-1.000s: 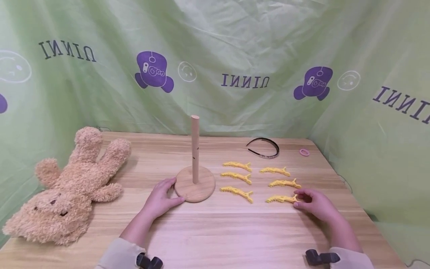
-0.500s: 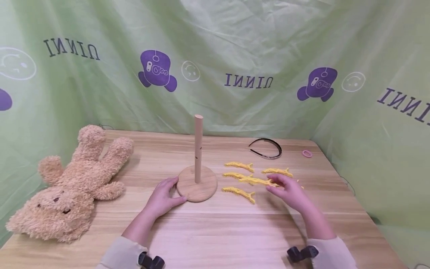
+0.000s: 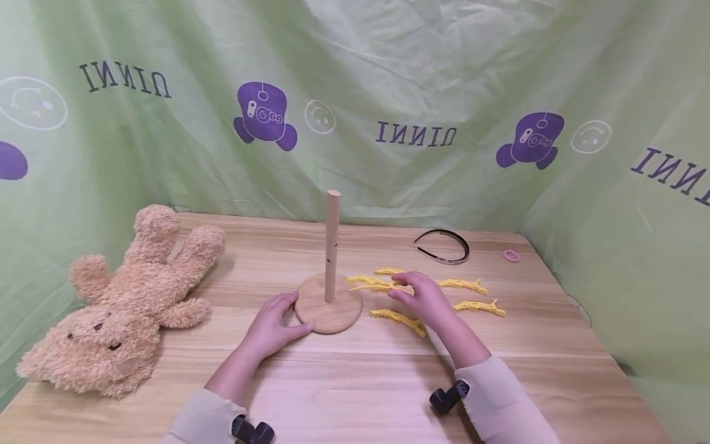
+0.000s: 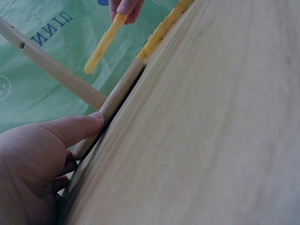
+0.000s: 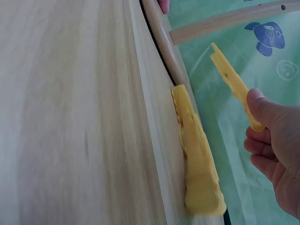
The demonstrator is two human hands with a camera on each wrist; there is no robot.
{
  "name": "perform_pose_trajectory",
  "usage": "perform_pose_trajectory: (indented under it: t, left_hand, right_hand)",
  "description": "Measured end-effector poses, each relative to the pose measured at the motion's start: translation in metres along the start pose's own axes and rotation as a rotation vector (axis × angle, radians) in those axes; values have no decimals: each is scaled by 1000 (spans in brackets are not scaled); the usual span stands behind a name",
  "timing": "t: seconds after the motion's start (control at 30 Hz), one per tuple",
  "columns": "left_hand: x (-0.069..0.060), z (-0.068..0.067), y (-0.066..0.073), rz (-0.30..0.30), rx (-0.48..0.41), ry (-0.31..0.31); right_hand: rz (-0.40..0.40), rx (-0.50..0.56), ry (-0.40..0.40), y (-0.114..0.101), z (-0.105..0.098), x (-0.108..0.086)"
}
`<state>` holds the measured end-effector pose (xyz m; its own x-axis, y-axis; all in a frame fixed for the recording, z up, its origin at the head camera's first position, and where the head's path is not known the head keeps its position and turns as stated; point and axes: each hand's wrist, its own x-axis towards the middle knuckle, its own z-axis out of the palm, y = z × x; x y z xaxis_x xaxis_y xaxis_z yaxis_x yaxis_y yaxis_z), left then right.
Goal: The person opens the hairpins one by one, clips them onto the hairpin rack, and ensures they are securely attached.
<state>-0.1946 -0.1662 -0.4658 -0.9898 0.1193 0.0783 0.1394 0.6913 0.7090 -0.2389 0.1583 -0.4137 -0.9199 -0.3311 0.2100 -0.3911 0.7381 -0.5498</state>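
Note:
My left hand [image 3: 270,328] holds the edge of a wooden stand's round base [image 3: 333,320], thumb on the near rim, as the left wrist view also shows. From the base rises an upright peg [image 3: 331,246] with small dark holes. My right hand [image 3: 424,300] pinches a yellow alligator hair clip [image 5: 234,84] by its tail end, held above the table with its tip toward the stand. Other yellow hair clips [image 3: 396,319] lie beneath and around the right hand, which partly hides some. One hair clip [image 5: 197,159] lies close to the right wrist camera.
A black headband [image 3: 457,246] and a pink hair tie [image 3: 511,256] lie at the back right. A plush teddy bear [image 3: 133,296] lies on its back at the left of the wooden table [image 3: 344,394]. Green printed cloth [image 3: 355,74] hangs around the table.
My right hand has picked up the nearest clip of the right column and carried it left toward the stand. My left hand keeps its hold on the base. The head view has shifted slightly.

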Motion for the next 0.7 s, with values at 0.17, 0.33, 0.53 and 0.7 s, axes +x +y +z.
perform_pose_trajectory:
  t: [0.17,0.33,0.53,0.7]
  left_hand:
    - [0,0,1,3,4,5]
    - [1,0,2,14,4,11]
    - [2,2,1,15,2,13]
    - [2,2,-1,8,-1,13]
  right_hand:
    - [-22,11,19,-10,15,13]
    - [-64,57,7,-21,35,24]
    - [-82,88,-38,-32,50,31]
    - [-91,78,-42,-38,56,34]
